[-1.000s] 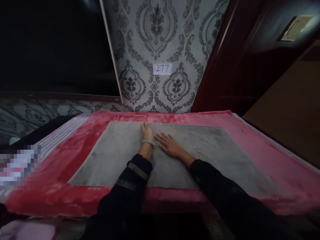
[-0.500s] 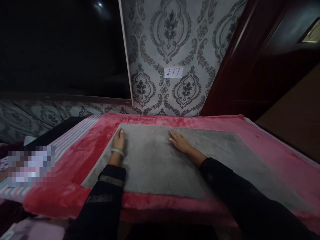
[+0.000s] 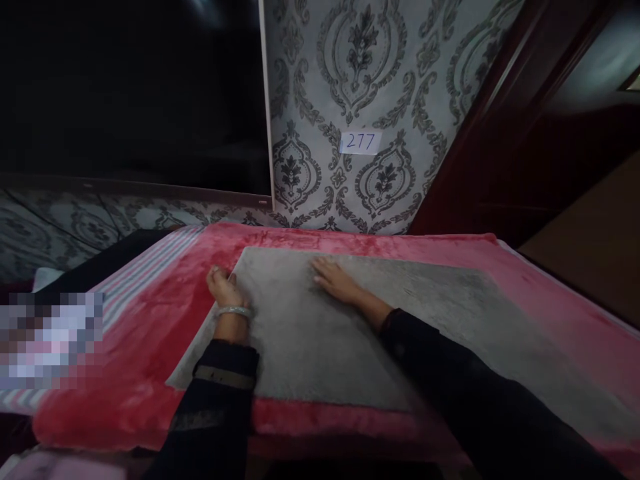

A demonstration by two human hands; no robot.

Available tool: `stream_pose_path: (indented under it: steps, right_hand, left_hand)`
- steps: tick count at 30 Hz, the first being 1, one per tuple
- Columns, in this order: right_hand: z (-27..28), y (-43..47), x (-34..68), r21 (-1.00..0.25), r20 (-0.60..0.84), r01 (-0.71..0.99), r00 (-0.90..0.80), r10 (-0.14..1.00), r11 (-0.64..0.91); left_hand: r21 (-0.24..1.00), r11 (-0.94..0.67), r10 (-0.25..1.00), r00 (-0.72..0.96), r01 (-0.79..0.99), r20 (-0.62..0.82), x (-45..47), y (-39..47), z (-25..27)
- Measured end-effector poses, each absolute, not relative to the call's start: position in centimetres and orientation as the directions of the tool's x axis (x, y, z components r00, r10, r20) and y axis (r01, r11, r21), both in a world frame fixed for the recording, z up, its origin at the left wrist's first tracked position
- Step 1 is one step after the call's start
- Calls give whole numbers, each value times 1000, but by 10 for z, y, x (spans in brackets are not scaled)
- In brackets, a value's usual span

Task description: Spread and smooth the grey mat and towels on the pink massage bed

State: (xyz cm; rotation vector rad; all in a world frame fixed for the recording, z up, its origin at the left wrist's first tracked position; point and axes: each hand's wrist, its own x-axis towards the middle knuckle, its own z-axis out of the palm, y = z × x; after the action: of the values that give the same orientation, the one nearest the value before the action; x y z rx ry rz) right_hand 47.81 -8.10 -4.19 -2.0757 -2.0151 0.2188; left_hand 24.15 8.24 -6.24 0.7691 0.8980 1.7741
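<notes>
A person in dark sleeves is working with both bare hands over a grey cloth (image 3: pixel 310 347), which is lying spread out on a red-and-pink blanket (image 3: pixel 115 393). The left hand (image 3: pixel 229 288), wearing a pale bracelet (image 3: pixel 234 311) at the wrist, is reaching over the cloth's left edge near its far corner; its grip is half curled, and whether it is pinching any fabric cannot be told. The right hand (image 3: pixel 340 283) is resting palm down on the cloth, near the far edge, its grip opened flat, fingers extended and holding nothing. A striped fabric (image 3: pixel 145 275) is showing along the blanket's left side. Behind, a paper (image 3: pixel 360 142) reading "277" is hanging on the patterned wall (image 3: pixel 300 93), between a dark screen (image 3: pixel 135 93) and a dark red panel (image 3: pixel 500 160).
</notes>
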Motion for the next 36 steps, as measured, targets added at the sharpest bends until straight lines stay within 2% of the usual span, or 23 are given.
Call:
stream_pose_path:
  steps: [3,5,7,10,13,15,16,18,20,21,23,27,30,32,34,36]
  right_hand:
    - [-35,-72,501,-263,5,926,281,960,-270]
    - [-34,-64,502,-236,-58,925,293,954,-298]
    - [-35,-55,488,-219,-78,948,219,973,-231]
    - [-38,-45,450,-224,-42,973,42,998,-50]
    - [-38,-40,420,-249,3,952,-181,984,176]
    - [-34,-37,415,-263,33,931,-252,967,251]
    - [-32,-36,417,-266,48,936,-226,973,231]
    - [-27,-33,424,-270,42,960,-66,997,75]
    - [-26,-31,430,-251,-10,964,90,996,-89]
    - [-27,-30,429,-233,-39,965,113,993,-119]
    - [-32,-33,419,-202,-57,979,26,998,-37]
    - [-41,-56,379,-186,7,937,-299,954,295]
    - [-41,-80,359,-207,22,887,-416,909,412]
    - [-38,-95,359,-243,18,871,-436,900,427]
    - [-37,-108,367,-263,24,887,-387,922,380]
    - [-37,-119,380,-240,32,936,-258,966,258]
  left_hand:
    - [854,-207,920,-391,-477,5,244,75,-54]
    - [860,-180,923,-384,-478,-20,244,72,-50]
    - [861,-166,927,-375,-480,-30,243,70,-47]
    - [851,-164,925,-378,-499,-43,243,70,-46]
    - [849,-162,926,-375,-503,-45,243,71,-47]
    - [848,-161,924,-380,-505,-51,243,71,-47]
    - [847,-159,923,-382,-508,-55,243,70,-47]
    - [846,-159,923,-381,-508,-56,243,70,-47]
    - [856,-151,926,-373,-494,-52,242,69,-47]
    - [864,-145,928,-369,-482,-50,242,69,-48]
    - [879,-133,930,-364,-458,-49,241,70,-50]
    - [887,-117,936,-348,-446,-52,240,73,-54]
    - [884,-84,944,-322,-459,-78,239,75,-53]
    - [883,-52,948,-302,-467,-104,237,76,-50]
    - [899,-59,958,-278,-434,-72,235,75,-45]
    - [947,-161,975,-194,-279,109,234,70,-41]
